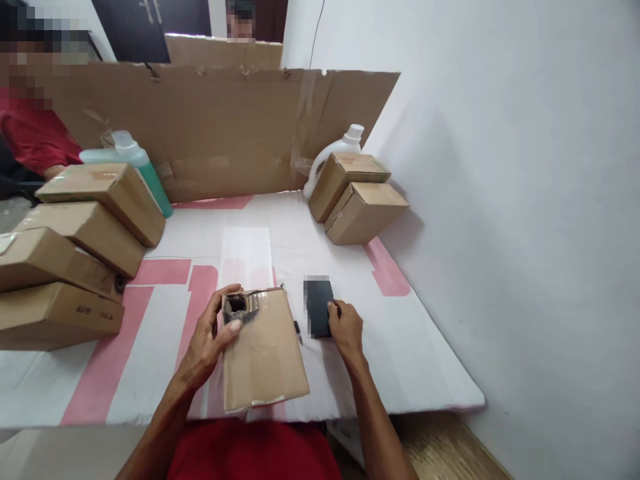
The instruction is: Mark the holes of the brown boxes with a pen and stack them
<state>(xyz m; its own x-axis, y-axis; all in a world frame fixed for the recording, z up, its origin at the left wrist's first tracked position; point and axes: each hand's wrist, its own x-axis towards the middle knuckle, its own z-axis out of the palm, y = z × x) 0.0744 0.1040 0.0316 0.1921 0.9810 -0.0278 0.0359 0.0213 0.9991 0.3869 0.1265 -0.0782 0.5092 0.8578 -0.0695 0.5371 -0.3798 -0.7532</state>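
Print on the stacked boxes (60, 313) cannot be read. A plain brown cardboard box (263, 350), torn open at one corner, is held on the worktop (425, 360) by the left hand (213, 343), fingers curled around it. The right hand (345, 330) is laid, fingers closed, on a dark flat object (319, 307).

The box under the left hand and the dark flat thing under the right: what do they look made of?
The box looks like plain brown corrugated cardboard, matte, with glossy clear tape near its torn, darkened hole at the far end; the left hand grips that end. The dark flat thing under the right hand is smooth and black, possibly plastic or glass; part of it is blurred, so I cannot tell.
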